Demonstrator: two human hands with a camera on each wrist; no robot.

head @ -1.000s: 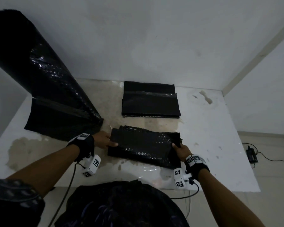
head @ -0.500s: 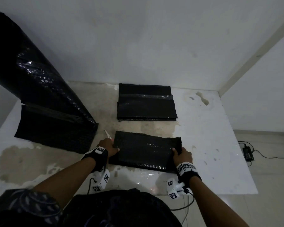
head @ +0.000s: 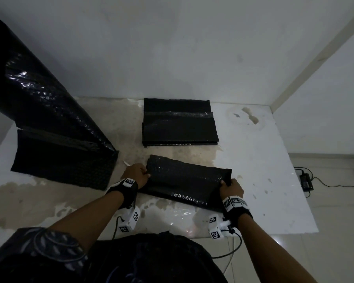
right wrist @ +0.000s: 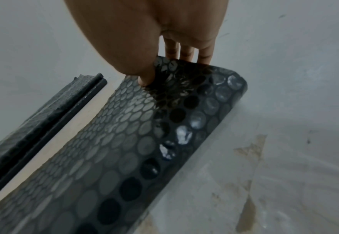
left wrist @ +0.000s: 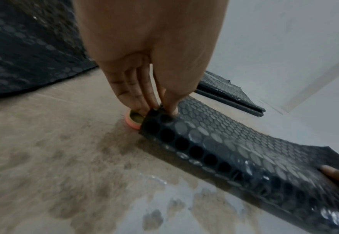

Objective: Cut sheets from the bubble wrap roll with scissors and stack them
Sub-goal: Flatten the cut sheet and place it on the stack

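Pinching the folded cut sheet (head: 187,181) at its two ends, the left hand (head: 135,175) and right hand (head: 231,187) are holding it just off the table (head: 264,160). The stacking step is likely under way: just beyond the grip, the stack (head: 179,127) is waiting, calling for a level carry forward. Scissors (left wrist: 133,119) are lying under the left fingers.

One roll (head: 39,88) — two hands (head: 134,174)
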